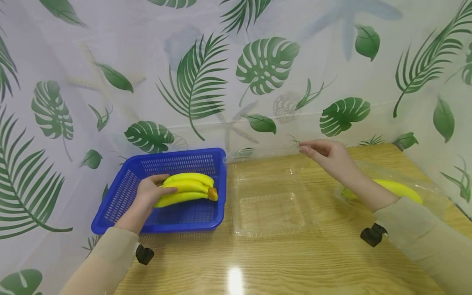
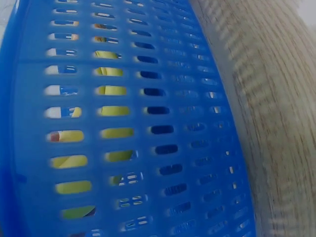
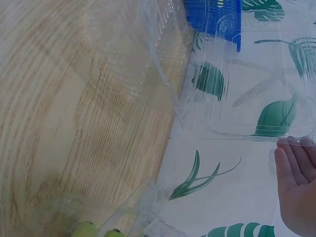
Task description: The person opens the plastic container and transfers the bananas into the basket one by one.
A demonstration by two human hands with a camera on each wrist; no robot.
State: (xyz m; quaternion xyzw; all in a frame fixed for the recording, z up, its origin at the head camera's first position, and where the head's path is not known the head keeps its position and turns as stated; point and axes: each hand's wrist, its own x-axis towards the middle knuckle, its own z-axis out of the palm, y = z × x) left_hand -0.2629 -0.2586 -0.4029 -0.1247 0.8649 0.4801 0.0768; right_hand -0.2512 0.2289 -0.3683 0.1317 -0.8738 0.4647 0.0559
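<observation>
In the head view my left hand (image 1: 149, 191) reaches into a blue plastic basket (image 1: 94, 223) and grips a bunch of yellow bananas (image 1: 189, 186), its brown stem end pointing right. Through the slots of the basket's wall (image 2: 163, 128), the left wrist view shows bits of yellow; that hand is hidden there. To the basket's right lies a clear plastic clamshell box (image 1: 271, 217), its lid raised at the back. My right hand (image 1: 328, 153) pinches the lid's edge between thumb and fingers. The right wrist view shows the lid (image 3: 247, 89) upright above the fingertips (image 3: 282, 143).
At the right of the wooden table (image 1: 228, 254), a clear plastic bag or wrap holds a yellow banana-like fruit (image 1: 400, 188), partly behind my right forearm. Green rounded fruit (image 3: 85, 229) shows in it in the right wrist view. A leaf-patterned sheet (image 1: 206, 24) hangs behind.
</observation>
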